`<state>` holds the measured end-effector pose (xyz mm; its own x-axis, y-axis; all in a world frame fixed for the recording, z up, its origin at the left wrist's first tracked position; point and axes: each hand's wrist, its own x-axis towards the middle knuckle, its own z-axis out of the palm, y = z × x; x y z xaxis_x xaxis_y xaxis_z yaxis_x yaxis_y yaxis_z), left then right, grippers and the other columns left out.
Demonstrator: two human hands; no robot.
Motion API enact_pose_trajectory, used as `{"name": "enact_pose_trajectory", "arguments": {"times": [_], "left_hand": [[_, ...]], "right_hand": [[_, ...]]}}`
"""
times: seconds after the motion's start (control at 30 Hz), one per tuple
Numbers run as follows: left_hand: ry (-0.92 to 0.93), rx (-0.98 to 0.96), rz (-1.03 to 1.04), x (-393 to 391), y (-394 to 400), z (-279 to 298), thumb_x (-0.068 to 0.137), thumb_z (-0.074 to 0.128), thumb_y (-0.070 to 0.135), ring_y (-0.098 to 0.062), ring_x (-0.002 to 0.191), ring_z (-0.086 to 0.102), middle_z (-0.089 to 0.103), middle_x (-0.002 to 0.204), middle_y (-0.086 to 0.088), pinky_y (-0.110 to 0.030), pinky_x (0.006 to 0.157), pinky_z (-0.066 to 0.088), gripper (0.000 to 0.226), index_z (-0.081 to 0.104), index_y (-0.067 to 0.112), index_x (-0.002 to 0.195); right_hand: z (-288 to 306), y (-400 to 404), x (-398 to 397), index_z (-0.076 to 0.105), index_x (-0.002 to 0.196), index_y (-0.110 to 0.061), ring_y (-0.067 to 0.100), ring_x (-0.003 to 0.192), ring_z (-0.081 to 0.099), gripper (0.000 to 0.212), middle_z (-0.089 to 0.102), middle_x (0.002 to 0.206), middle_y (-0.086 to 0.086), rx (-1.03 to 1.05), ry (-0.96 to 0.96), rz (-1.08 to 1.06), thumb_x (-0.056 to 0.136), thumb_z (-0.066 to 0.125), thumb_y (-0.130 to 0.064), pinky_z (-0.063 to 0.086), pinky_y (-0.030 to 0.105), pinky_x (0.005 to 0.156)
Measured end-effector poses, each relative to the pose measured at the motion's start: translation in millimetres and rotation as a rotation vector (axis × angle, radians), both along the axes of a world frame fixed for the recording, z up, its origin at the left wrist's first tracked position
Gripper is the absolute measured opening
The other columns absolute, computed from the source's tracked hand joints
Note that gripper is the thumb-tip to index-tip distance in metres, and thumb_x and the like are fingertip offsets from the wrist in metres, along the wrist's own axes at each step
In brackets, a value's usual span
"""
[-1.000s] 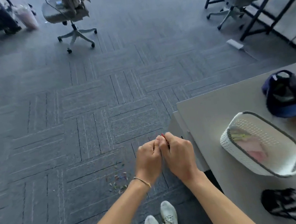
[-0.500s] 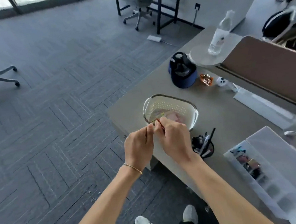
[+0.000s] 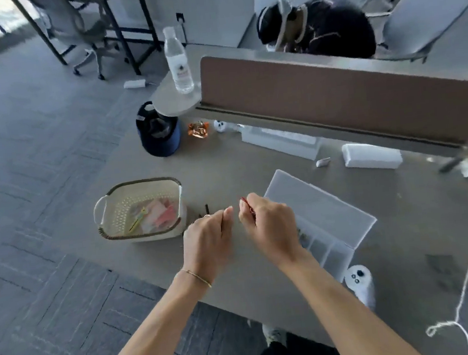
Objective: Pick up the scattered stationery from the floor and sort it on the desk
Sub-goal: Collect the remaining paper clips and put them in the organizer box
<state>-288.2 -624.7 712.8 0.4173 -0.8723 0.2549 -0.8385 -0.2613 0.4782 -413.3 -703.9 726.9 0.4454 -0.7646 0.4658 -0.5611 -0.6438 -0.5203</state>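
The view has swung up from the grey carpet floor [image 3: 35,173], where the person stood 1 second ago with both hands pressed together, to the grey worktop [image 3: 220,167], and the hands have now drawn apart above it. The right hand [image 3: 269,225] is clenched around a small red paper clip [image 3: 247,204] (only its red loop peeks out above the fingers), and it hangs at the near-left corner of the clear plastic compartment box [image 3: 336,242] with its lid open. The left hand [image 3: 207,237] is closed in a pinch too, though what it holds is too thin and blurred to name; it sits between the box and the white perforated plastic basket [image 3: 142,212], which already holds pink and yellow pieces. A few dark small items [image 3: 206,208] lie on the worktop just beside the basket.

So the carrying leg looks finished and the sorting leg begins: the clip seems bound for 1 of the box's compartments. More clips were on the carpet earlier, so further trips are likely.
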Motion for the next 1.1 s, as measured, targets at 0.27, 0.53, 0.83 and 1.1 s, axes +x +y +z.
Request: {"name": "enact_pose_trajectory", "arguments": {"times": [0.27, 0.53, 0.83, 1.1], "left_hand": [[0.174, 0.182, -0.188, -103.7, -65.8, -13.8, 0.103, 0.038, 0.039, -0.024, 0.051, 0.035, 0.035, 0.046, 0.004, -0.034, 0.053, 0.024, 0.050, 0.036, 0.019, 0.057], [1.303, 0.853, 0.155, -167.7, -119.0, -54.6, 0.100, 0.039, 0.024, -0.009, 0.029, 0.025, 0.033, 0.041, 0.006, -0.013, 0.033, 0.013, 0.044, 0.036, 0.020, 0.056], [1.491, 0.963, 0.436, -200.3, -126.8, -95.2, 0.098, 0.038, 0.002, -0.022, 0.056, 0.054, 0.051, 0.068, -0.011, -0.027, 0.041, 0.054, 0.028, 0.048, 0.005, 0.071], [1.513, 0.850, 0.438, -223.5, -128.2, -111.5, 0.101, 0.033, -0.002, -0.022, 0.057, 0.046, 0.048, 0.068, -0.011, -0.026, 0.046, 0.050, 0.032, 0.051, -0.002, 0.075]], "right_hand": [[-42.1, -31.4, -115.4, 0.050, 0.068, -0.016, 0.027, 0.041, 0.036, 0.031, 0.051, 0.051, 0.002, 0.093, 0.032, -0.187, 0.096, 0.046, -0.030, 0.020, 0.026, 0.047], [-83.3, -27.9, -183.6, 0.040, 0.066, -0.019, 0.026, 0.043, 0.035, 0.033, 0.035, 0.047, -0.004, 0.311, -0.001, -0.463, 0.095, 0.042, -0.034, 0.027, 0.033, 0.043], [-121.7, -15.0, -220.4, 0.020, 0.058, -0.024, 0.012, 0.041, 0.021, 0.046, 0.024, 0.042, -0.003, 0.527, -0.063, -0.631, 0.093, 0.050, -0.024, 0.015, 0.026, 0.042], [-148.0, -11.7, -215.5, 0.024, 0.056, -0.022, 0.019, 0.049, 0.027, 0.043, 0.026, 0.047, -0.006, 0.789, -0.163, -0.730, 0.093, 0.043, -0.034, 0.023, 0.038, 0.049]]}}
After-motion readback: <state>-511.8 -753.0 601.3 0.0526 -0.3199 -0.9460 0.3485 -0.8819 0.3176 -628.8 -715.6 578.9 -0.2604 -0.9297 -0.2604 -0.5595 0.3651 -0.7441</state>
